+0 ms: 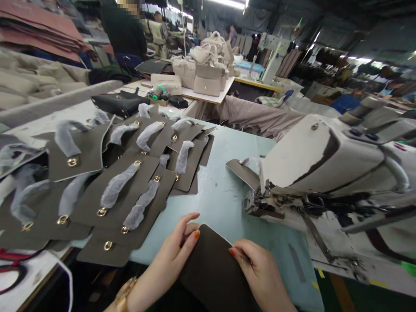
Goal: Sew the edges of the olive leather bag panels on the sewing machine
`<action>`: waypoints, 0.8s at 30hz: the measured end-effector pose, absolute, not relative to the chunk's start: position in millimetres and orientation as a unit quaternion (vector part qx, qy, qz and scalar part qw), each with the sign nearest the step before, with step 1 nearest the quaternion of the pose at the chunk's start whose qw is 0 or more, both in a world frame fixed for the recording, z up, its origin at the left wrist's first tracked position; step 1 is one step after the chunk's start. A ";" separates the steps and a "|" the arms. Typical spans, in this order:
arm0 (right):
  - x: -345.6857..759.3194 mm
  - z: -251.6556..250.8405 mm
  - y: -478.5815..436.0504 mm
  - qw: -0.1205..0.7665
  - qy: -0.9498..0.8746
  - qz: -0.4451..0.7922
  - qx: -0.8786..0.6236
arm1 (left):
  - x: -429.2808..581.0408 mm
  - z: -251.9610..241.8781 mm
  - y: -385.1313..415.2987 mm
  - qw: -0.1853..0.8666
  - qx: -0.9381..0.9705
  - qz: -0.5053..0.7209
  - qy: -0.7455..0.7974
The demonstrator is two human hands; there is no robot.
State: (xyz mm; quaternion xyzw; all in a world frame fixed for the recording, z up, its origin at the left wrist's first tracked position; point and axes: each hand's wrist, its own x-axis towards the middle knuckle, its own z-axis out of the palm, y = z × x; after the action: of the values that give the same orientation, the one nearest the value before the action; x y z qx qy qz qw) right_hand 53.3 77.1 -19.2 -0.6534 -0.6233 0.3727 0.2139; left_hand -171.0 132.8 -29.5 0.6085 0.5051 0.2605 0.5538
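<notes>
A dark brown flat panel (216, 268), like leather, with rounded corners and a pale cut edge, is held tilted at the front edge of the table. My left hand (183, 242) grips its upper left corner, thumb on the face and index finger stretched past the edge. The right edge is pinched by my right hand (255, 264) between thumb and fingers. To the left lie overlapping brown bag panels (146, 162) with gold rings and handles wrapped in whitish film (118, 186). A loose panel with a gold ring (108, 245) sits nearest my left forearm.
A white sewing machine (299, 160) stands on the right, with another brown panel (243, 173) beside its head. The light blue tabletop (217, 195) runs between. Red-handled scissors (13, 268) lie at left. Beige bags (208, 78) pile up behind, and a person in dark clothes (125, 32) stands back left.
</notes>
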 end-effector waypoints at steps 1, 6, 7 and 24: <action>52.1 -20.9 78.3 0.213 -0.623 0.377 -0.652 | -170.6 -32.4 133.4 0.556 0.609 0.253 0.506; 47.9 -30.8 78.6 0.220 -0.616 0.378 -0.656 | -168.9 -40.7 134.7 0.564 0.629 0.228 0.484; 48.0 -32.7 77.7 0.217 -0.616 0.373 -0.659 | -168.7 -40.4 134.9 0.570 0.630 0.226 0.476; 63.0 -15.9 88.8 0.188 -0.614 0.474 -0.603 | -185.4 -43.2 128.9 0.661 0.589 0.210 0.414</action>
State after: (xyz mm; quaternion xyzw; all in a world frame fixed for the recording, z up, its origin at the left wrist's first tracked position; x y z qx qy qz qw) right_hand 63.0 88.8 -15.9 -0.6028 -0.6140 0.4735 0.1883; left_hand -185.4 128.9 -43.2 0.5890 0.4138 0.2105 0.6614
